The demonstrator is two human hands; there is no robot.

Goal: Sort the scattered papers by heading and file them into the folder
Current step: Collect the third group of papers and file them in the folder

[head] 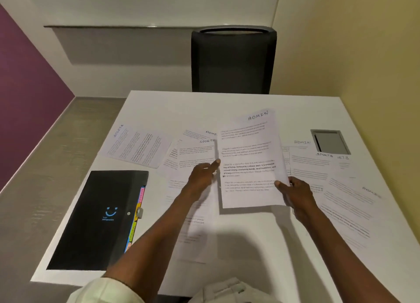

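Observation:
My right hand (295, 192) pinches the lower right edge of a sheet headed ADMIN (248, 159), held up above the white table (159, 107). My left hand (203, 172) touches that sheet's left edge with the thumb and fingers. A black folder (97, 218) with coloured tabs along its right side lies closed at the near left. Several other sheets lie scattered: one headed SPORTS (138, 145) at the left, another SPORTS sheet (195, 152) behind my left hand, and ADMIN and SPORTS sheets (318, 166) at the right.
A black office chair (233, 59) stands behind the table's far edge. A grey cable hatch (329, 142) is set into the tabletop at the far right. A yellow wall runs along the table's right side; the floor lies to the left.

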